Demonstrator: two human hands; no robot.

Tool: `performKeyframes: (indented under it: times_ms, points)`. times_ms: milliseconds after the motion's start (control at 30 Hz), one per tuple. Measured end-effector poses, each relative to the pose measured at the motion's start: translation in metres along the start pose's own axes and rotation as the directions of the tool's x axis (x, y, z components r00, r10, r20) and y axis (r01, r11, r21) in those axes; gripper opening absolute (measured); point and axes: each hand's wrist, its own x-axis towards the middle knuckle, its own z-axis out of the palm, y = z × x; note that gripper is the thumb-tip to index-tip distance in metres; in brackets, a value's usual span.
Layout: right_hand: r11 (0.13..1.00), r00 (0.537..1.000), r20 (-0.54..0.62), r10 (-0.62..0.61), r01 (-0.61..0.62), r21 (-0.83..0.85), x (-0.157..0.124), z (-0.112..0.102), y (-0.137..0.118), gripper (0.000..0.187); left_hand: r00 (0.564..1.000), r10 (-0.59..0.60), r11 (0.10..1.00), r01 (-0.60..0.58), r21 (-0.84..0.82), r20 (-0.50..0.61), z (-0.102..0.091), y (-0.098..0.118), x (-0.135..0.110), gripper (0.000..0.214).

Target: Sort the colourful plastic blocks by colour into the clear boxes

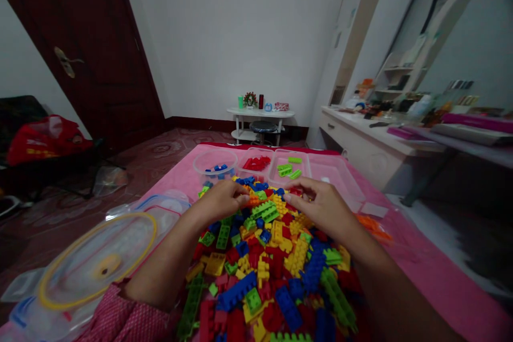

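A large heap of plastic building bricks (276, 259) in red, yellow, blue and green lies in front of me. My left hand (224, 199) is at the heap's far left part, fingers curled in and thumb close to them. An orange brick (255, 201) lies right at its fingertips; whether it is gripped is hidden. Over the far right part, my right hand (318, 200) has its thumb and fingers apart, with red bricks (295, 192) just by the fingertips. Joined green bricks (264, 211) rest between the hands.
Behind the heap stand a round tub (196, 163) with blue bricks, a clear box (240, 163) with red ones, another box (272, 173) with green ones, and a larger clear tray (352, 176). Transparent lids (158, 240) lie left; orange pieces (374, 227) lie right.
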Motion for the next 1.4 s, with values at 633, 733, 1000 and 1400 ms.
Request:
performKeyframes:
  times_ms: [633,733,1000,1400]
  points:
    - [0.977,0.997,0.028,-0.078,0.071,0.203,-0.006,0.025,-0.006,0.023,0.999,0.043,0.637,-0.003,-0.771,0.031,0.022,0.031,0.004,0.044]
    - [0.979,0.995,0.006,-0.101,0.099,0.177,-0.006,0.025,-0.003,0.017,0.999,0.024,0.619,0.007,-0.786,0.027,0.026,0.034,0.005,0.045]
    - [0.978,0.999,0.006,-0.048,0.046,0.203,-0.007,0.023,-0.003,0.021,0.999,0.035,0.66,-0.014,-0.751,0.013,0.024,0.035,0.005,0.039]
    - [0.886,0.992,-0.104,0.07,-0.11,-0.45,0.002,-0.067,0.037,0.026,0.97,-0.009,0.998,0.026,0.065,-0.243,0.017,-0.015,0.012,0.024]
